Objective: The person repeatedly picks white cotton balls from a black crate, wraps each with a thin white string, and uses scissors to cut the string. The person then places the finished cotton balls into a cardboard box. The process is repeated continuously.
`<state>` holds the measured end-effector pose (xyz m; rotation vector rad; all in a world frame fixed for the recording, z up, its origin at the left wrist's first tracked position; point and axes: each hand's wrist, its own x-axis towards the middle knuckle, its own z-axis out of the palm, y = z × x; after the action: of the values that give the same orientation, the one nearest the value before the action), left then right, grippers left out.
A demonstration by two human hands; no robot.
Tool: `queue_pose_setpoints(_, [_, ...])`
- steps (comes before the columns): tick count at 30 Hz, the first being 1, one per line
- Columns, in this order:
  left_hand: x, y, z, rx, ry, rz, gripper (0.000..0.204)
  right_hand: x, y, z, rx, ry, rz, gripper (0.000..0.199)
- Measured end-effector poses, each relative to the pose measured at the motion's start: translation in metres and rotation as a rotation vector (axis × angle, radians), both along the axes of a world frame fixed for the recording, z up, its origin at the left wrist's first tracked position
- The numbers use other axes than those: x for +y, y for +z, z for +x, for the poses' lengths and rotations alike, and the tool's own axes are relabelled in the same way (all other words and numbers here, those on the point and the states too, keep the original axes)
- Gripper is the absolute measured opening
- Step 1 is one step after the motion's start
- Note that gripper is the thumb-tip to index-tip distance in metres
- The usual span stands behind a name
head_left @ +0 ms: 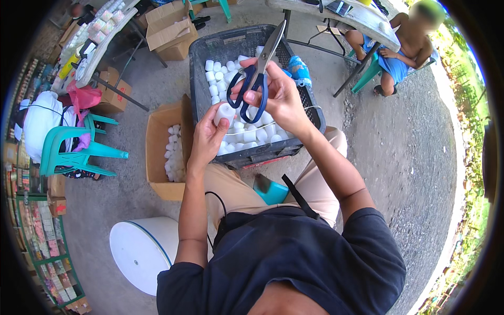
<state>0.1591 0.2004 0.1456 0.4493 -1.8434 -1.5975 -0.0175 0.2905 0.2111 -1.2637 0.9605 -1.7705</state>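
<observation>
My left hand [206, 137] pinches a small white plastic jar [224, 113] with rounded edges between thumb and fingers. Close beside it, my right hand [283, 105] grips a pair of scissors [259, 79] by its dark blue handles, the blades pointing up and away from me. Both hands are over the near part of a black plastic crate [197, 63], which holds many similar white jars [249, 135]. Left of the crate stands an open cardboard box [157, 122] with more small white pieces [172, 152] inside.
A white round container [136, 252] is at my lower left. Green plastic chairs [79, 147] loaded with bags stand further left. Tables are at far left [107, 44] and far right [362, 23]. Another person [415, 47] sits at the right. A blue wrapped item [299, 71] lies on the crate's right rim.
</observation>
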Motion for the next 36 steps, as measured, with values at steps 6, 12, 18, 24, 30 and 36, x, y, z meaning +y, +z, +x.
queue_pose_setpoints(6, [0.004,-0.002,0.005,-0.053,-0.026,0.015,0.050,0.019,0.010,0.002,0.173,-0.108,-0.127,0.054])
queue_pose_setpoints(12, [0.013,-0.002,0.002,0.003,-0.005,-0.024,0.052,0.021,-0.008,0.011,0.180,-0.062,-0.052,0.045])
queue_pose_setpoints(18, [0.017,0.000,0.003,0.005,0.012,-0.006,0.053,0.025,-0.016,0.012,0.237,-0.044,-0.016,0.047])
queue_pose_setpoints(24, [0.015,0.001,0.002,0.049,0.019,-0.015,0.055,0.027,-0.001,0.010,0.095,-0.150,-0.190,0.047])
queue_pose_setpoints(30, [0.019,0.000,0.001,0.047,0.033,-0.027,0.055,0.027,0.015,0.013,0.004,-0.201,-0.381,0.049])
queue_pose_setpoints(36, [0.023,-0.002,0.003,0.038,0.015,-0.028,0.052,0.029,0.000,0.018,0.170,-0.225,-0.247,0.045])
